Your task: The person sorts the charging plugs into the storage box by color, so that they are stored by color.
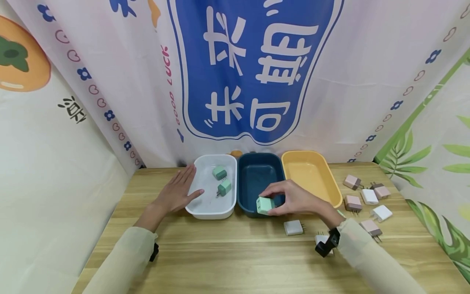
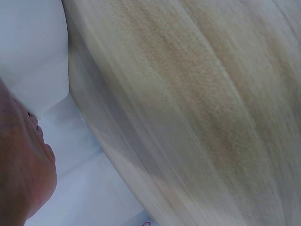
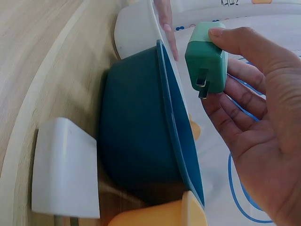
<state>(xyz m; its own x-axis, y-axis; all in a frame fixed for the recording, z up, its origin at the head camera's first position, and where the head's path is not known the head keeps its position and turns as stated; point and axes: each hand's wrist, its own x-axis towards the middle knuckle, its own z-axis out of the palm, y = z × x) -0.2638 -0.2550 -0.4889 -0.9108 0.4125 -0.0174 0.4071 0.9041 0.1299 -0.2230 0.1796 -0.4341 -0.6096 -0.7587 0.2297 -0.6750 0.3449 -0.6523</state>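
Observation:
My right hand [image 1: 295, 198] pinches a green charger plug [image 1: 264, 205] between thumb and fingers, over the near edge of the dark blue bin [image 1: 261, 160]. In the right wrist view the green charger plug [image 3: 207, 59] has its two metal prongs facing the camera. My left hand [image 1: 178, 188] rests with straight fingers on the left rim of the white bin [image 1: 211, 214], the thumb reaching over its inside. Two green charger plugs, one [image 1: 219, 172] behind the other [image 1: 224, 187], lie in the white bin. The left wrist view shows only part of that hand [image 2: 26, 160] beside the bin wall.
A yellow bin [image 1: 308, 159] stands right of the blue one. On the table's right side lie several pink [image 1: 353, 203] and white [image 1: 382, 213] charger plugs. One white charger plug [image 1: 293, 227] lies in front of the bins, another [image 1: 323, 241] beneath the right wrist. A printed curtain [image 1: 154, 102] hangs behind.

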